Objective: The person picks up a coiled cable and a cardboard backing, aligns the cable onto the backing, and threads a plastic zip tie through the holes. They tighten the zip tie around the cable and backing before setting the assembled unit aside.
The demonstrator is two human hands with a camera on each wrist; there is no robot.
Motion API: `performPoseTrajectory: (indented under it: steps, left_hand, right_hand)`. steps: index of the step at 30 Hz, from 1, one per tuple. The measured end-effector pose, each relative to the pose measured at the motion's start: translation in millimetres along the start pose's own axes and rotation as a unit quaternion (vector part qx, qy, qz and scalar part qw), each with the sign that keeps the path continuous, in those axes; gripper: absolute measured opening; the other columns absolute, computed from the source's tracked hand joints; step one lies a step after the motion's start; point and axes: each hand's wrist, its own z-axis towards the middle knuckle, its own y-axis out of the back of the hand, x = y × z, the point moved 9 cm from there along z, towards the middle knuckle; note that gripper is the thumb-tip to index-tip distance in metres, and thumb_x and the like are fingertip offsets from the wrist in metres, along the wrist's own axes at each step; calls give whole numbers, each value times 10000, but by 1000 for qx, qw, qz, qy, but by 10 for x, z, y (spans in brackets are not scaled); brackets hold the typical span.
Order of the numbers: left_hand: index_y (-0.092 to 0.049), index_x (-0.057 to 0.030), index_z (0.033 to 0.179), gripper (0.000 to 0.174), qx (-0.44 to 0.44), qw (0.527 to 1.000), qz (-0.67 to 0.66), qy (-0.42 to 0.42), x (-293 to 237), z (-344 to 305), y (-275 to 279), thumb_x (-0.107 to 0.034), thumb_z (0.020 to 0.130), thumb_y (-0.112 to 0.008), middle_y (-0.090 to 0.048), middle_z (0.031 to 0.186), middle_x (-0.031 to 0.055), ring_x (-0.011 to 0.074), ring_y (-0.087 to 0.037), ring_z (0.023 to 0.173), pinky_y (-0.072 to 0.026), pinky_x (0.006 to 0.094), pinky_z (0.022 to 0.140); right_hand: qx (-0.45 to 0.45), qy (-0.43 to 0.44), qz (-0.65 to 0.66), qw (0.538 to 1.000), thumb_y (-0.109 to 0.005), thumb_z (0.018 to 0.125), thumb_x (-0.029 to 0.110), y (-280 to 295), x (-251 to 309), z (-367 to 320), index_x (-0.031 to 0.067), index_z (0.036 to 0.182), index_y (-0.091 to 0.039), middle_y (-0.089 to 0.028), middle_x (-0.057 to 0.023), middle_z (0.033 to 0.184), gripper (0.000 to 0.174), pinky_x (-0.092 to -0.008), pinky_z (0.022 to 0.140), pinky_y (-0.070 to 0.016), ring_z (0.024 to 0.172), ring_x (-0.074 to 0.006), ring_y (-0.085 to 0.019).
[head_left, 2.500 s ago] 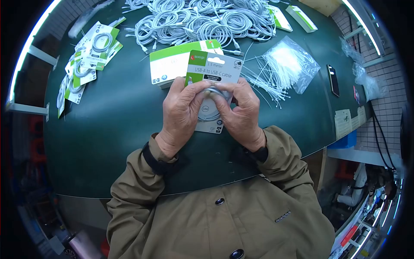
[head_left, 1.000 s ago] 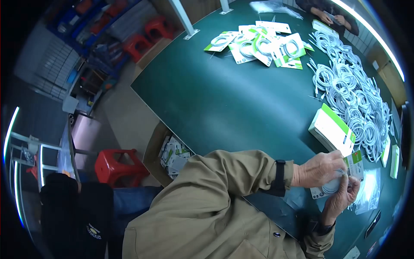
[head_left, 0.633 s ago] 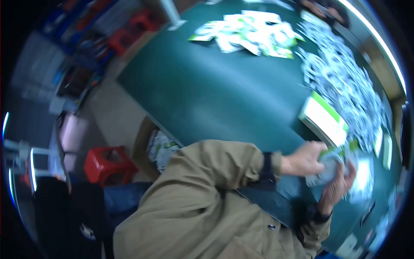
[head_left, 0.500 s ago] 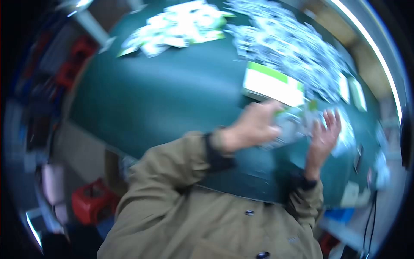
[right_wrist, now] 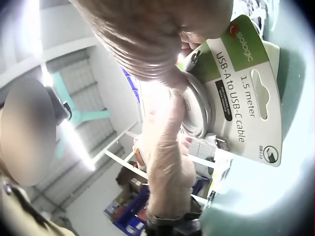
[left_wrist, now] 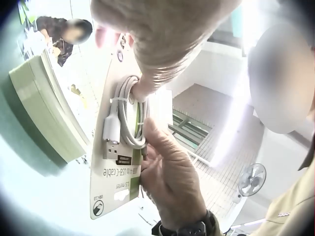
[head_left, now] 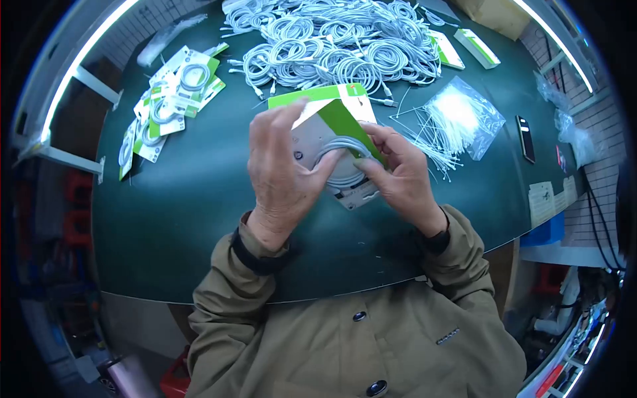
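Observation:
A white-and-green cable card [head_left: 355, 197] printed "USB-A to USB-C cable" stands tilted between both hands, its hang hole towards the body. A coiled grey-white cable [left_wrist: 129, 110] lies against its face, with a plug hanging beside the coil in the left wrist view. The right hand [head_left: 406, 176] pinches the card's right side, thumb on the front by the coil, fingers behind. The left hand [head_left: 275, 169] lays its thumb on the coil; its fingers reach up straight at the card's left edge, slightly blurred. In the right wrist view the card's printed end [right_wrist: 248, 93] shows plainly.
Just behind the hands is a white-and-green stack [head_left: 282, 99]. A heap of coiled cables [head_left: 332, 46] lies at the back, cards with cables [head_left: 174, 93] at left. White cable ties [head_left: 428, 142], a plastic bag [head_left: 488, 123] and a phone [head_left: 525, 139] lie right.
The head view swung left and came back. The card, earlier upright with its hang hole at the top, is now turned hang hole towards the body. The left fingers have lifted off its front.

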Motion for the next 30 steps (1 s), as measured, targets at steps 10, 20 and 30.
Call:
performPoseTrajectory:
  steps: [10, 20, 30]
  left_hand:
    - [-574, 71, 1356, 521, 69, 842, -398, 357, 555, -447, -526, -55, 927, -841, -757, 1128, 124, 150, -747, 941, -624, 281, 799]
    - [-584, 67, 1262, 372, 155, 843, -338, 388, 578, -484, -510, -83, 984, -780, -759, 1031, 125, 118, -725, 755, -579, 234, 568]
    - [-531, 94, 1318, 374, 136, 857, -347, 356, 472, -513, -506, -99, 1045, -699, -746, 1083, 145, 112, -704, 690, -547, 221, 486]
  right_hand:
    - [-9, -116, 254, 960, -697, 985, -84, -102, -311, -119, -74, 1485, -503, -670, -154, 1347, 536, -334, 1105, -540, 1252, -179, -655]
    - [-10, -122, 205, 971, -692, 978, -98, -144, -391, -137, -61, 1494, -485, -682, -150, 1313, 558, -320, 1037, -578, 1214, -170, -679]
    - [-89, 102, -161, 978, -828, 878, 22, -25, 12, -92, 95, 1424, -613, -561, -202, 1397, 591, -398, 938, -581, 1231, -315, -620]
